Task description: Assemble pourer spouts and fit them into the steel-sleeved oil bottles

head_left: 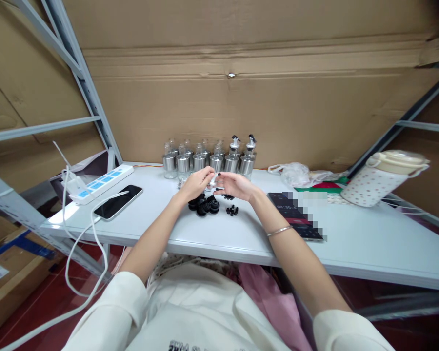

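Between the two hands, just above the bench [212, 234], sits a small pale part [213, 181], too small to identify; it is pinched from both sides, so neither hand is nearer. The left hand [196, 184] closes its fingers on it from the left, the right hand [234, 185] meets it from the right, fingertips almost touching. Its long axis cannot be told at this size. Directly below the part lies a heap of black caps [204, 204], with a few smaller black pieces [232, 210] just to the right of the heap. Behind the part stands a row of small glass bottles [208, 158] with metal sleeves. Well left of the part lie a phone [117, 201] and a power strip [102, 183]; well right, a dotted jug [382, 178].
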The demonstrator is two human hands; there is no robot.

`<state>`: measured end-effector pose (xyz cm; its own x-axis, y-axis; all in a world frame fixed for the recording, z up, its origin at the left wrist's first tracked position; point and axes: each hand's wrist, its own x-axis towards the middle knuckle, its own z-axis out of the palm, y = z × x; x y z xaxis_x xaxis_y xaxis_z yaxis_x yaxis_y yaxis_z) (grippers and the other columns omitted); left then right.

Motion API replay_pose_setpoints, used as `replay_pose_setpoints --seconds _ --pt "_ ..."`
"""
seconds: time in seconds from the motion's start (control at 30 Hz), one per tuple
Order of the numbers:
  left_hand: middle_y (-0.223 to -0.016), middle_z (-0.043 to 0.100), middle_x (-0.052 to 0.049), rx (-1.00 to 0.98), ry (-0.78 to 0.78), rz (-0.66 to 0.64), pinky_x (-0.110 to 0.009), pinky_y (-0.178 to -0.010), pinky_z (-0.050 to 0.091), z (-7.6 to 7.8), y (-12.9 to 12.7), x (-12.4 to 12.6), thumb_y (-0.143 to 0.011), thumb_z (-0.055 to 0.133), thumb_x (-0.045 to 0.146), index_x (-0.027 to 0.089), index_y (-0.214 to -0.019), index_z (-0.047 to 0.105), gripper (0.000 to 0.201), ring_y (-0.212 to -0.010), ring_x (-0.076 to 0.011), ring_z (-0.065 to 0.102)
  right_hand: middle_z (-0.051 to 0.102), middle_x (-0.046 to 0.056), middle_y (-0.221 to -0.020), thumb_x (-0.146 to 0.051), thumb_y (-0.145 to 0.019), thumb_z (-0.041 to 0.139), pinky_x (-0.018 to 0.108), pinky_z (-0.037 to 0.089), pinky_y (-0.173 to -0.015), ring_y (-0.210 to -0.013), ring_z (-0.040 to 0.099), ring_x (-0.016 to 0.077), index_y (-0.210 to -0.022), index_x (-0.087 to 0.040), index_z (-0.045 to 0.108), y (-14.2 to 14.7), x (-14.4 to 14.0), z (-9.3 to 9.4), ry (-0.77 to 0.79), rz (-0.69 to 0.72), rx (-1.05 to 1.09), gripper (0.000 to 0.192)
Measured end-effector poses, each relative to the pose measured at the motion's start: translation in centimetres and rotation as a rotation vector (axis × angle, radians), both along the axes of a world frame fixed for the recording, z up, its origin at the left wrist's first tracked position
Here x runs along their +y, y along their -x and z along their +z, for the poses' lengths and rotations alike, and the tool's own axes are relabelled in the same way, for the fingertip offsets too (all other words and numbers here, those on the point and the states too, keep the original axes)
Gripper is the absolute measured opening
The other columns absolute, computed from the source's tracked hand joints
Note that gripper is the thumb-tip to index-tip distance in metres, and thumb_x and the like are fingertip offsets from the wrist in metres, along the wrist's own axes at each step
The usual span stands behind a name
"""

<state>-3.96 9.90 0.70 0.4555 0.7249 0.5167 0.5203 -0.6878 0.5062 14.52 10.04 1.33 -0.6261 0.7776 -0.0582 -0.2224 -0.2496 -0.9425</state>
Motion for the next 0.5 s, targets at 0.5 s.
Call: replay_pose_setpoints --seconds 0.5 --pt "-0.079 0.054 0.002 -0.075 0.068 -0.063 -0.023 -0.064 0.041 -0.04 -0.4 -0.13 -0.094 0.034 0.042 0.019 -0.093 0.048 0.027 -0.06 -0.0103 0.051 0.069 0.005 -0.083 -0.019 -0.083 0.056 0.028 0.046 -0.069 -0.076 0.06 0.0145 -0.083 -0.015 0.064 0.06 0.29 -0.38 -0.021 -0.08 0.09 0.009"
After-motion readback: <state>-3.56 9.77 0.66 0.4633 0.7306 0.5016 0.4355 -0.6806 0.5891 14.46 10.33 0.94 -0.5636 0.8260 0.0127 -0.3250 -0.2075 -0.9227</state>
